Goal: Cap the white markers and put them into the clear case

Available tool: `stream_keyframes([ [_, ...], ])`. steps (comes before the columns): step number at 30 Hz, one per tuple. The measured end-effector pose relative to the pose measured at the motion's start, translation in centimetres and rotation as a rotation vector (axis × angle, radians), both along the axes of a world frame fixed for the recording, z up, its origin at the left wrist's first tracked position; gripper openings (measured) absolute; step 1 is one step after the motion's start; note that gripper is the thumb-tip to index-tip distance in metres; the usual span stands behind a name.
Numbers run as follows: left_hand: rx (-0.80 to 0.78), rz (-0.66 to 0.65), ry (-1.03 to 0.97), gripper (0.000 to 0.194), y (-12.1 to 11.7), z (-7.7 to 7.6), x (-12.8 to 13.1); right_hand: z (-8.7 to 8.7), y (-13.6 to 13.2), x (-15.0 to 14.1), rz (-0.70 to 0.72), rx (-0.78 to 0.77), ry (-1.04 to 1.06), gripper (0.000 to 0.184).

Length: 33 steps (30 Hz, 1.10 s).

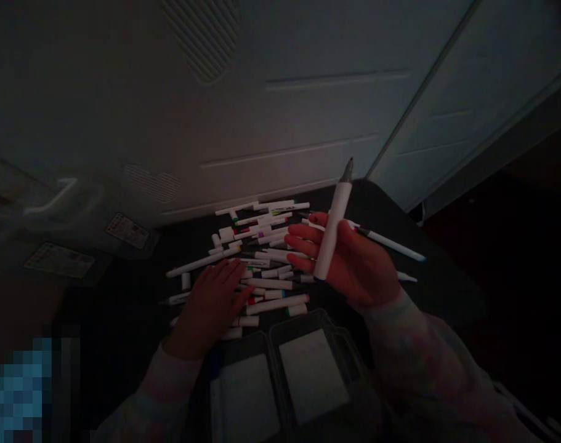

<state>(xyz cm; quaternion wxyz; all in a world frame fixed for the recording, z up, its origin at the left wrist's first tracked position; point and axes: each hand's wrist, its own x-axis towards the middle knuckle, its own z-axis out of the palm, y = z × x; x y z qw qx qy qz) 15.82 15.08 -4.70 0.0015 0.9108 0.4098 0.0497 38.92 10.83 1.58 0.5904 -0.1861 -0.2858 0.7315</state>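
In the head view my right hand point(358, 261), palm turned up, grips an uncapped white marker point(334, 227) between thumb and fingers. Its dark grey tip points up and away from me. My left hand point(215, 295) lies palm down with fingers spread, over the left side of a heap of white markers and loose caps point(266, 283). No marker is seen gripped in it, though its palm is hidden. Several markers in the heap have coloured ends in green, pink, purple, yellow and blue.
An open clear plastic case point(314, 375) with white cards inside stands close to me. Behind the dark tabletop point(446, 295) rises a pale panel point(308, 117) with ridges. Two printed cards point(61, 261) lie at the left. Two markers point(391, 243) lie right of my right hand. The scene is dim.
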Motion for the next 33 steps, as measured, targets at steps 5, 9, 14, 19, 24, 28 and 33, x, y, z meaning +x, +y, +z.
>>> stream_keyframes([
  [5, 0.014, -0.015, 0.002, 0.044, 0.1, -0.2, -0.1, 0.1, -0.3, 0.0, 0.024, 0.004, 0.001, 0.020],
  [9, 0.009, -0.012, 0.001, 0.045, 0.0, 0.0, -0.1, 0.1, -0.4, -0.1, -0.085, -0.018, -0.069, 0.020],
  [14, -0.016, 0.001, 0.012, 0.044, -0.1, 0.4, 0.0, 0.0, 0.4, -0.1, -0.262, -0.101, -0.073, 0.016],
  [19, 0.033, 0.042, -0.066, 0.045, 0.1, 0.9, -0.6, 0.0, 1.5, 0.2, -0.434, -0.208, -0.124, 0.037],
  [24, 0.129, 0.148, -0.102, 0.045, 0.4, 1.8, -1.5, -0.6, 1.9, 0.3, -0.451, -0.238, -0.124, 0.033],
  [28, 0.169, 0.200, -0.131, 0.041, 0.7, 2.3, -2.0, -1.0, 2.1, 0.2, -0.432, -0.251, -0.126, 0.030],
  [33, 0.205, 0.257, -0.142, 0.039, 1.0, 2.4, -2.9, -1.1, 2.3, 0.0, -0.425, -0.306, -0.142, 0.028],
])
